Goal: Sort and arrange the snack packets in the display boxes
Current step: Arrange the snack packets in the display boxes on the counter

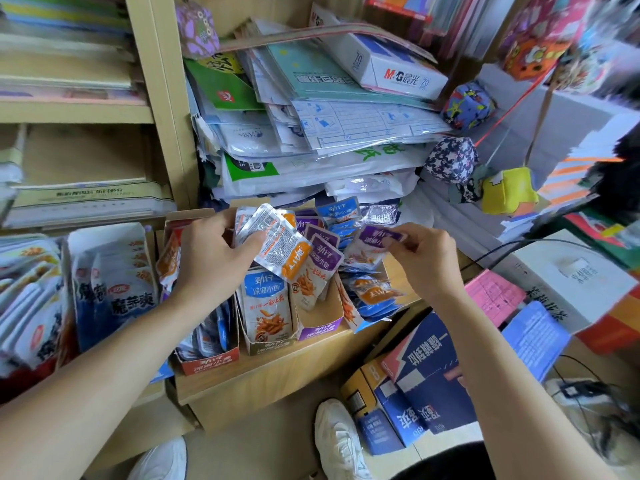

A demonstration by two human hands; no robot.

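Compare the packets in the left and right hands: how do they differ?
The orange packet in the left hand shows its silvery back; the purple packet in the right hand shows its printed front. The orange packet slants; the purple packet lies flatter. Both are small snack packets.

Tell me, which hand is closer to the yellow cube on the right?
Right. The right hand is below and left of the yellow cube, pinching a purple packet; the left hand is much farther left, holding silver-and-orange packets.
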